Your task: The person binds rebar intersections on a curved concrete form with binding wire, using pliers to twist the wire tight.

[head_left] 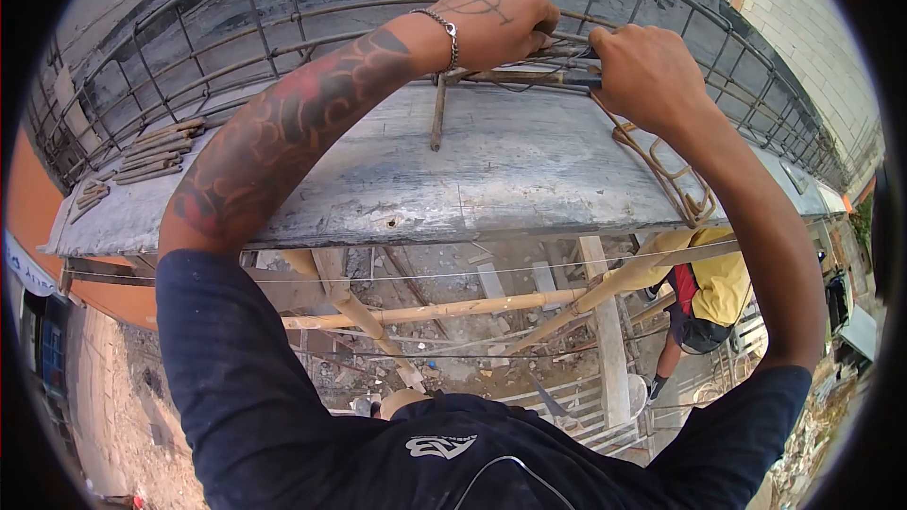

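My right hand (647, 71) is closed around the dark-gripped handles of a pair of pincers (529, 78), whose rusty metal points left toward the rebar cage. Close to its left, my left hand (496, 21) is curled with fingers pinched at the bars; what they hold is hidden. Thin tie wire (567, 41) shows between the two hands. The rebar cage (331, 38) runs in a curve behind both hands, and a short bar (438, 113) sticks out toward me over the board. Bent rebar stirrups (666, 165) hang beneath my right wrist.
A grey formwork board (378, 184) lies in front of me with its edge above a drop. Several short rebar pieces (156, 151) are piled at its left. Bamboo poles (435, 310) and planks stand below. A person in a yellow shirt (723, 279) is underneath at right.
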{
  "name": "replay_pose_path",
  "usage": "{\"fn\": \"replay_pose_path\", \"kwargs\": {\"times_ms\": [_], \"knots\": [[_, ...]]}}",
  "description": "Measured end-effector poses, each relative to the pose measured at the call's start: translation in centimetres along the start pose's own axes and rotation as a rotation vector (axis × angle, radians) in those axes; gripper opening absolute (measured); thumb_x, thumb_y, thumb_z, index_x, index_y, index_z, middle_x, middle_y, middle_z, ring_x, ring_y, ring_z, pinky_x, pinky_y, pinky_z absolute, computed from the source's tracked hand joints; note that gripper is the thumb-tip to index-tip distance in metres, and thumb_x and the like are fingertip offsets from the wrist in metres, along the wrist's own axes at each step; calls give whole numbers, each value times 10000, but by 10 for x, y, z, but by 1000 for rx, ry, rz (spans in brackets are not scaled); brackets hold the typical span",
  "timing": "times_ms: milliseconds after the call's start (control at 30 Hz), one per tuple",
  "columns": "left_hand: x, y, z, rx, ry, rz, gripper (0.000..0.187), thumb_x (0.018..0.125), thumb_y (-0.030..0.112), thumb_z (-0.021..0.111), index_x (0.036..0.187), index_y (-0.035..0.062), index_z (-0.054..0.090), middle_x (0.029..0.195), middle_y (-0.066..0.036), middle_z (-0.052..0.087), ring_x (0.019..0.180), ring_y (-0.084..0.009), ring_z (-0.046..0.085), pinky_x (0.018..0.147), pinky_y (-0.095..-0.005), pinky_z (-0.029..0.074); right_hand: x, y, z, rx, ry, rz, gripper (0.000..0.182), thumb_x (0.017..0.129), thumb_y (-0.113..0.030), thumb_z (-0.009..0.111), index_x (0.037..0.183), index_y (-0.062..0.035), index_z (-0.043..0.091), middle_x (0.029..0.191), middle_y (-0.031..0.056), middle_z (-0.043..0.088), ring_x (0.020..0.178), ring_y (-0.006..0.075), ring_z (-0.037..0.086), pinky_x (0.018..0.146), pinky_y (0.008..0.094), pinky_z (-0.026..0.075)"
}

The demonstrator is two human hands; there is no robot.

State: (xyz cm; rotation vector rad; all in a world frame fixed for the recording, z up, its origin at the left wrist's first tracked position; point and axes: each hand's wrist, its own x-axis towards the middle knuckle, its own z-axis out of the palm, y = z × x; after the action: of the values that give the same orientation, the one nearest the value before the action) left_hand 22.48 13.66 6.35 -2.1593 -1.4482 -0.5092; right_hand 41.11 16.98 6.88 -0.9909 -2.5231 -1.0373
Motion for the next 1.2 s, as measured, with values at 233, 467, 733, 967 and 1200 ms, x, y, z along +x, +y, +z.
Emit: {"fn": "replay_pose_path", "kwargs": {"times_ms": [233,467,733,967,1200], "knots": [[-3,-9,-14,-103,83,-6,781,698,582,731,1039,-114,628,843,-262,666,777,-327,685,705,-313,546,7,6,7,-82,186,-77,120,786,-94,563,845,-35,650,722,140,668,714,275,680,656,381,537],[17,8,-6,-23,-249,-156,662,624,567,765,886,-35,682,742,-188,671,716,-287,677,644,-351,539,20,27,35,-196,450,-253,87,828,-145,575,878,-78,598,724,83,648,700,226,662,676,349,507],[5,9,37,-146,27,84,326,724,264,733,863,-15,636,747,-177,663,728,-309,664,698,-351,514,2,17,47,-140,479,-167,119,767,-141,625,830,-90,538,726,54,619,740,205,642,676,328,469],[1,3,49,-247,91,128,344,701,258,745,862,-17,615,721,-165,660,708,-313,662,677,-368,511,5,33,-22,109,-58,-176,372,665,-309,763,846,-29,597,763,101,658,694,228,668,662,327,522],[-4,10,53,-236,116,105,335,686,247,759,873,8,618,715,-152,662,709,-324,664,660,-390,521,50,39,0,863,-1105,89,369,715,-255,784,798,61,611,650,110,644,500,186,633,453,294,535]]}}
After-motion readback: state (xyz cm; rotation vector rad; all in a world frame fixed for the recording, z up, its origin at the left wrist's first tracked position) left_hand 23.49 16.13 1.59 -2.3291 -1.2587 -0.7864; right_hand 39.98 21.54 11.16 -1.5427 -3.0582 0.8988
